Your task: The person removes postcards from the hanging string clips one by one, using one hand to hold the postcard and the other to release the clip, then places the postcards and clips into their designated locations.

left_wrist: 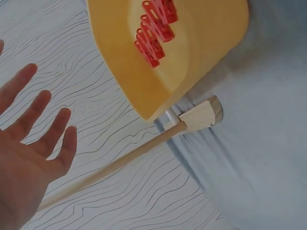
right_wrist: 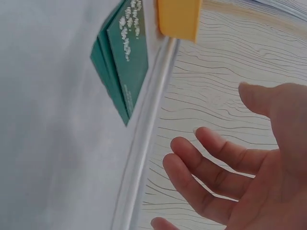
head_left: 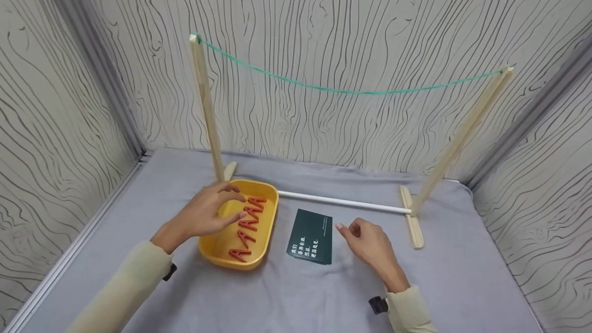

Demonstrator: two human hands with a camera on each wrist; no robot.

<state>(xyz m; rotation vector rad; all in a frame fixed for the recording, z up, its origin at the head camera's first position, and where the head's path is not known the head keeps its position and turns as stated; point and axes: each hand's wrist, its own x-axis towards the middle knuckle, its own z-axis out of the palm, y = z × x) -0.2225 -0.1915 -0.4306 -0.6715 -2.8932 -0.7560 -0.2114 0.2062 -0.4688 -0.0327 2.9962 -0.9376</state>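
Observation:
My left hand (head_left: 206, 210) hovers over the yellow tray (head_left: 217, 245), fingers spread and holding nothing. Inside the tray several red clothespins (head_left: 248, 224) lie in a zigzag row. The left wrist view has the same clothespins (left_wrist: 157, 28) beyond my spread fingers (left_wrist: 57, 127). To the right of a small stack of dark green cards (head_left: 311, 235), my right hand (head_left: 370, 243) is held up with loosely bent fingers. In the right wrist view that hand (right_wrist: 259, 172) grasps nothing, and the cards (right_wrist: 129, 62) appear slightly fanned, with white writing on top.
Behind the tray rises a left wooden post (head_left: 208, 106); a right wooden post (head_left: 462, 138) stands on a wooden foot (head_left: 411, 217). A green string (head_left: 342, 91) sags between their tops. A white rod (head_left: 342, 201) runs low between the posts. Grey cloth (head_left: 259, 300) covers the table.

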